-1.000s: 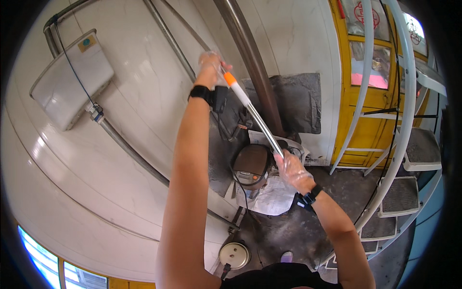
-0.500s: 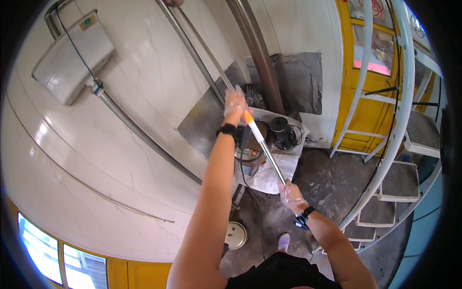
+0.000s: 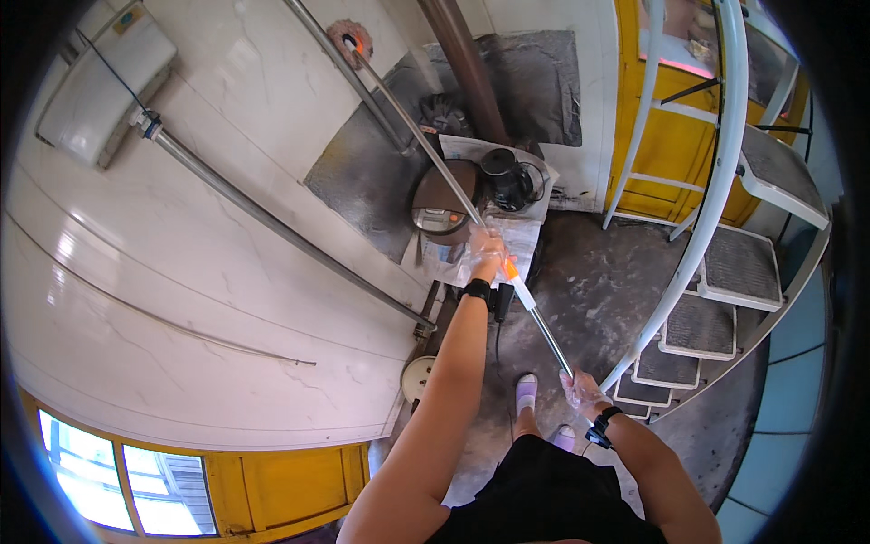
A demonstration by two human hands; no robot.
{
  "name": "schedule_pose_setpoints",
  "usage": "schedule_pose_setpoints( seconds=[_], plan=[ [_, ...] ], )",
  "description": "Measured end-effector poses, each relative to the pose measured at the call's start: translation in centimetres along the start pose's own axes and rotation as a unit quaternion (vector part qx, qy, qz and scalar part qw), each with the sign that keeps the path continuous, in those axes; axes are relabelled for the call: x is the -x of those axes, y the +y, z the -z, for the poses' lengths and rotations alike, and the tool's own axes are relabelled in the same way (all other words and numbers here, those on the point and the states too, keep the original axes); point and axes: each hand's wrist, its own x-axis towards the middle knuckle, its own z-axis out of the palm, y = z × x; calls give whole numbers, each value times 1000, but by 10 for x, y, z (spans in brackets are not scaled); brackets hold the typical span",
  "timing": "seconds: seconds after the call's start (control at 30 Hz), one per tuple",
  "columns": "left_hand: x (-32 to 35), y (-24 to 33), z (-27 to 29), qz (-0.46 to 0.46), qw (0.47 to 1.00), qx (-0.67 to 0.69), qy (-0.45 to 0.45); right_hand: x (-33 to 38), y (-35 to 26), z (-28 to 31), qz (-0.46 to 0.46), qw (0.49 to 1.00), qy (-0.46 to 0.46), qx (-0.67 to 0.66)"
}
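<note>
Both my hands, in clear plastic gloves, grip the telescopic pole of a long-handled mop (image 3: 544,328). My left hand (image 3: 487,252) closes round it partway up, just above an orange-and-white collar. Lower down, my right hand (image 3: 584,395) is wrapped round the silvery end section. The pole slants away to the upper left. At its far end the round, fluffy, pinkish-brown mop head (image 3: 341,56) with an orange centre lies against or close to the white wall panel (image 3: 263,118), beside a metal pipe (image 3: 328,53); contact cannot be made out.
Below the pole, a brown round-lidded cooker (image 3: 444,186) and a black kettle (image 3: 506,177) stand on a paper-covered low table (image 3: 530,238). A spiral stair (image 3: 739,272) rises on the right. A white cistern (image 3: 109,86) hangs upper left; another pipe (image 3: 254,216) crosses the wall.
The mop has been drawn down toward me with both hands, and its head, barely showing at the top edge before, is now fully in view. My viewpoint has also shifted.
</note>
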Motion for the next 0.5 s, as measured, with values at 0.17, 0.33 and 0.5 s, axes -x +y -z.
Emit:
schedule_pose_setpoints(
  seconds=[0.17, 0.33, 0.5],
  plan=[
    [9, -50, -4, 65, 993, 73, -58, 37, -18, 1, 49, 982, 104, 152],
    [-41, -42, 11, -159, 893, -408, -105, 17, -5, -19, 2, 1000, 29, 8],
    [-110, -7, 1, -156, 865, -474, -57, -48, -35, -35, 53, 995, 89, -3]
  ],
)
